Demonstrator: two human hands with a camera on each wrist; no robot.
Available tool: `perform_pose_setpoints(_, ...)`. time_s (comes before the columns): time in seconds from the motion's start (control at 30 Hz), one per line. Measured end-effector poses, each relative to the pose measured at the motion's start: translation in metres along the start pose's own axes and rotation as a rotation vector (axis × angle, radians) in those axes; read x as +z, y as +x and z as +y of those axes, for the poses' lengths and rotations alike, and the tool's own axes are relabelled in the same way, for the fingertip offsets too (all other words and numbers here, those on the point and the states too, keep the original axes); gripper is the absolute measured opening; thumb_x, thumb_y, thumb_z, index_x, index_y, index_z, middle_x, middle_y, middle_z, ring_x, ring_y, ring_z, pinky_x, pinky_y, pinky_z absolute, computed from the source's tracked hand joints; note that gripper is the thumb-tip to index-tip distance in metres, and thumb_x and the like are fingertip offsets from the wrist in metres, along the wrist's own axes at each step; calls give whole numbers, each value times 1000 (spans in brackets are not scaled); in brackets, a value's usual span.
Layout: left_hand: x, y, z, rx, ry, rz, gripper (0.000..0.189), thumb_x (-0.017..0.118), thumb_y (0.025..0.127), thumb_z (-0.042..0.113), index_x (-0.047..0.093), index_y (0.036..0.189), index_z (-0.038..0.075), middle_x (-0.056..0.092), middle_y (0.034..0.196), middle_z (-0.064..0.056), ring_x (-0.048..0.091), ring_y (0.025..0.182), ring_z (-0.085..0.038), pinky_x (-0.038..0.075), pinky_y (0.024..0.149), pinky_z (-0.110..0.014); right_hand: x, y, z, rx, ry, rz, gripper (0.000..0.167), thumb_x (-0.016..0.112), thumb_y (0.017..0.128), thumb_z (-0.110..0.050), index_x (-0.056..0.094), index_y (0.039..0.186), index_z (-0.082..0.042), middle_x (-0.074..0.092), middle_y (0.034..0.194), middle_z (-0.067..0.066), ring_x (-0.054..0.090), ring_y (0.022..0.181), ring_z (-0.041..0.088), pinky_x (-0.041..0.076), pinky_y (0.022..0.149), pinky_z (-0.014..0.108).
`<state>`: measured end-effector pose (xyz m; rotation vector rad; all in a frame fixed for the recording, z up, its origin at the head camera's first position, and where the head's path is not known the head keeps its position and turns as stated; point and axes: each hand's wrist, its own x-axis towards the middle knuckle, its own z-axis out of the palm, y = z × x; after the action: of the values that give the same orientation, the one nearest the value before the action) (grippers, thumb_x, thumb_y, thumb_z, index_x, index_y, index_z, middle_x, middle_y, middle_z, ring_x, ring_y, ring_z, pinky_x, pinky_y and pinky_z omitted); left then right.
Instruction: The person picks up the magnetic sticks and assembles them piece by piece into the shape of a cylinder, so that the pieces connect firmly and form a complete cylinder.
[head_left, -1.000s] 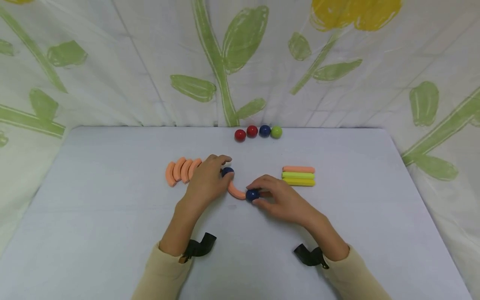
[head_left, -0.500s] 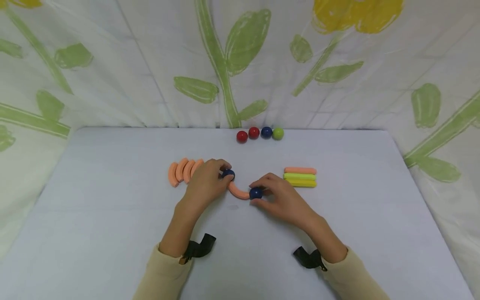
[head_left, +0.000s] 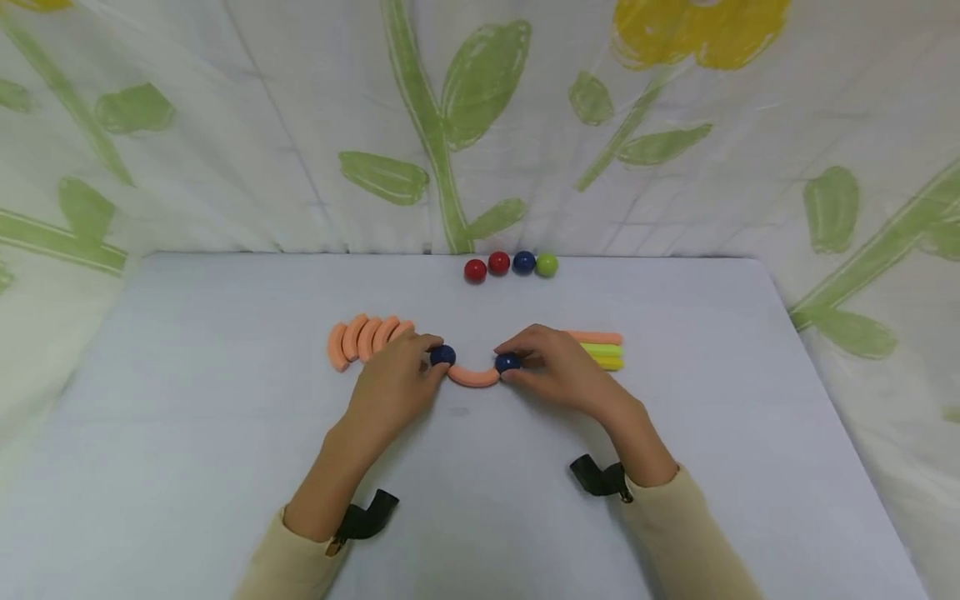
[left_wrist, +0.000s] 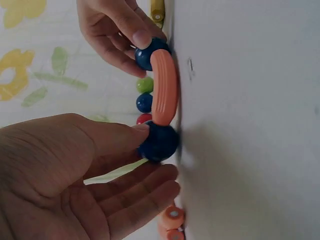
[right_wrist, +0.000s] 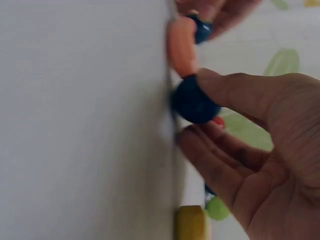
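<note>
So the biggest thing in view is the backdrop cloth (head_left: 285,100) with painted leaves and yellow flowers, then the white table (head_left: 225,467) in front of it. Over the table you've got the left hand (head_left: 393,379) and right hand (head_left: 561,368), facing each other. Left thumb and forefinger are pinching one blue ball, other fingers hanging out loose; right thumb and fingertips are pinching another, with the remaining fingers bunched behind. Left knuckles are right beside the row of spare curved pieces (head_left: 367,339), so a careless sideways swing could scatter those. Same deal for the right hand and the stacked sticks (orange (head_left: 596,337), green (head_left: 602,350), yellow (head_left: 611,364)), partly hidden behind it. Between the hands sits the joined curved piece (head_left: 474,378), orange, bowed toward the person, an end against each ball. Wrist views are kinda blurry, so I can't swear whether it's resting on the table or just above it. IMO the joints are the weak spot: if the hands pull unevenly or one wrist twists, an end could pop off. And the left blue ball (head_left: 442,356) and right blue ball (head_left: 507,363) look smooth and are only held at the fingertips, so too light a pinch and one could squirt out and roll toward the red, blue and green balls (head_left: 475,271) near the far edge.
</note>
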<state>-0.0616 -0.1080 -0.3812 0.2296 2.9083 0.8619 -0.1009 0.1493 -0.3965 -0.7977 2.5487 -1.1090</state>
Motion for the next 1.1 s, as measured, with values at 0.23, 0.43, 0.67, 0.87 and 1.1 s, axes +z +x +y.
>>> perform_pose_setpoints(0.23, -18, -3, -5, -10, 10, -53, 34, 73, 100, 23, 72, 129, 5, 79, 114, -10, 75, 103, -25, 61, 86, -44, -4, 11, -6, 97, -30, -54, 44, 74, 99, -13, 64, 142, -8, 72, 132, 10, 72, 120, 26, 57, 107, 46)
perform_pose_setpoints(0.43, -49, 7, -14, -130, 3, 8, 37, 64, 106, 34, 72, 128, 5, 76, 105, -13, 71, 96, -29, 55, 84, -46, 0, 13, -5, 117, -28, -19, 42, 77, 98, -16, 66, 137, -7, 70, 135, 9, 71, 122, 24, 57, 107, 44)
perform_pose_setpoints(0.67, -58, 11, -23, -207, -11, -1, 43, 61, 107, 37, 69, 133, 4, 78, 111, -18, 73, 101, -33, 56, 84, -49, 7, 19, -5, 49, -34, 5, 38, 78, 98, -21, 72, 133, -9, 72, 124, 9, 72, 114, 23, 59, 103, 42)
perform_pose_setpoints(0.87, -45, 15, -25, -191, 8, 7, 42, 62, 107, 37, 71, 128, 2, 77, 104, -16, 71, 95, -32, 56, 82, -48, 6, 16, -5, 91, -51, 16, 39, 78, 97, -22, 72, 135, -11, 72, 125, 6, 70, 113, 21, 59, 103, 40)
perform_pose_setpoints(1.1, -38, 18, -25, -148, 31, 37, 34, 62, 106, 29, 76, 121, 2, 72, 89, -12, 66, 82, -27, 52, 72, -40, 5, 16, -3, 100, -27, 20, 35, 78, 98, -22, 71, 130, -9, 72, 126, 7, 72, 113, 21, 59, 103, 41)
